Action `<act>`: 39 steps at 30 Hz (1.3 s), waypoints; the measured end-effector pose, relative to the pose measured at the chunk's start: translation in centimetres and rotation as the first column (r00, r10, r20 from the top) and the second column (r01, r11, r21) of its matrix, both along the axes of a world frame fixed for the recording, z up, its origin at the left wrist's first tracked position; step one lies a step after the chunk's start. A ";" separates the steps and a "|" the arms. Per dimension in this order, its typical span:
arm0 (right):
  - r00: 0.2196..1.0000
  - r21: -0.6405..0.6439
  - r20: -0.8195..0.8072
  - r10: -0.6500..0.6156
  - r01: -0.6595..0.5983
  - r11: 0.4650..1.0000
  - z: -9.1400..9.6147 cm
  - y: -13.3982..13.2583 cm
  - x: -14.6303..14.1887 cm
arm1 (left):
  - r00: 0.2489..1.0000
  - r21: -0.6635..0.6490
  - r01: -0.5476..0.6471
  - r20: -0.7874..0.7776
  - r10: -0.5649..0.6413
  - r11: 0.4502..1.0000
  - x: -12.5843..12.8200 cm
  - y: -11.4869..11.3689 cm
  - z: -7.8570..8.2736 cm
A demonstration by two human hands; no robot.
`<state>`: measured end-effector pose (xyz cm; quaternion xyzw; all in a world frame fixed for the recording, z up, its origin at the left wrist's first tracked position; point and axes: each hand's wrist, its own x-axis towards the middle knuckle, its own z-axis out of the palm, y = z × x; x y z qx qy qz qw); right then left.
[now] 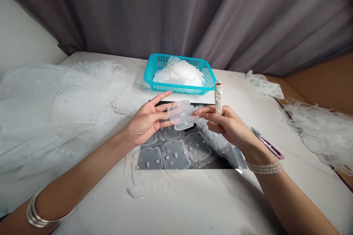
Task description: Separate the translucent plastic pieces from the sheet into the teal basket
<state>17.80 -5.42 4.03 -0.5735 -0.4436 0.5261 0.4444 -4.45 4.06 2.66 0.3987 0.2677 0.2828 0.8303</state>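
the thin translucent piece (180, 112) is up between my two hands, over the black mat (215, 162) and the sheet of joined pieces (175, 154) – broad face towards me, a bit tilted, its ends left and right. it looks nearly square, so i can't pick out a long axis. my left hand (143, 123) has its palm showing and fingers spread, some lying behind the piece; i can't tell if they pinch it. the fingertips of my right hand (230, 123) are closed on its right edge, and a wrapped stick (218, 99) stands almost upright from that same hand – both forearms reach in from the lower corners, with the blue basket (193, 90) beyond
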 end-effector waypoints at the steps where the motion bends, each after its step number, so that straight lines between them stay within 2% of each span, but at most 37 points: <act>1: 1.000 0.003 0.017 0.004 -0.004 1.000 -0.1 0.0 0.0 | 1.000 0.000 -0.001 -0.004 0.001 1.000 0.0 0.0 0.0; 7: 0.981 0.025 0.195 0.010 -0.015 1.000 -0.2 -0.1 -0.1 | 1.000 -0.036 -0.015 -0.004 0.015 0.999 0.1 -0.1 0.3; 12: 0.958 0.117 0.285 -0.016 -0.019 0.993 -0.1 0.1 -0.7 | 1.000 -0.063 -0.012 0.010 0.013 0.998 0.2 -0.3 0.4; 14: 0.927 0.148 0.369 -0.063 0.008 0.989 0.0 0.2 -0.8 | 1.000 -0.068 -0.014 0.003 0.015 0.998 0.2 -0.2 0.2; 17: 0.844 0.261 0.490 -0.218 0.097 0.961 0.3 0.8 -0.1 | 0.998 -0.095 -0.046 -0.042 0.042 0.994 0.0 -0.1 -0.1; 19: 0.785 0.351 0.516 -0.344 0.173 0.920 0.9 2.2 0.9 | 0.995 -0.097 -0.075 -0.069 0.068 0.993 -0.1 0.0 -0.3; 21: 0.761 0.384 0.485 -0.431 0.257 0.887 1.7 4.6 2.0 | 0.994 -0.067 -0.086 -0.073 0.081 0.994 -0.2 -0.1 -0.2; 25: 0.758 0.351 0.420 -0.500 0.372 0.859 2.8 11.4 3.6 | 0.991 0.035 -0.079 -0.109 0.082 0.996 -0.4 -0.4 0.6; 27: 0.735 0.335 0.436 -0.519 0.403 0.852 2.8 14.1 4.2 | 0.980 0.155 -0.050 -0.184 0.078 0.987 -0.6 -0.3 0.9; 28: 0.718 0.329 0.452 -0.528 0.416 0.848 2.6 14.8 4.5 | 0.961 0.283 -0.008 -0.265 0.086 0.959 -0.7 -0.1 0.9; 29: 0.698 0.328 0.475 -0.535 0.424 0.844 2.3 15.0 4.8 | 0.924 0.437 0.060 -0.365 0.116 0.897 -0.8 0.2 0.9; 31: 0.645 0.335 0.543 -0.537 0.420 0.844 1.7 13.8 5.5 | 0.812 0.682 0.235 -0.529 0.246 0.693 -1.2 1.0 0.4; 32: 0.613 0.338 0.588 -0.528 0.407 0.849 1.2 12.5 5.9 | 0.758 0.741 0.309 -0.570 0.317 0.596 -1.4 1.3 0.0; 33: 0.578 0.335 0.636 -0.511 0.390 0.858 0.8 10.9 6.4 | 0.716 0.768 0.358 -0.591 0.371 0.531 -1.6 1.7 -0.4; 36: 0.480 0.270 0.776 -0.410 0.334 0.903 -0.8 5.3 7.7 | 0.646 0.774 0.421 -0.622 0.443 0.472 -2.0 2.2 -1.6; 39: 0.442 0.139 0.856 -0.267 0.301 0.944 -2.4 0.7 8.3 | 0.584 0.752 0.502 -0.659 0.473 0.427 -2.1 2.2 -2.5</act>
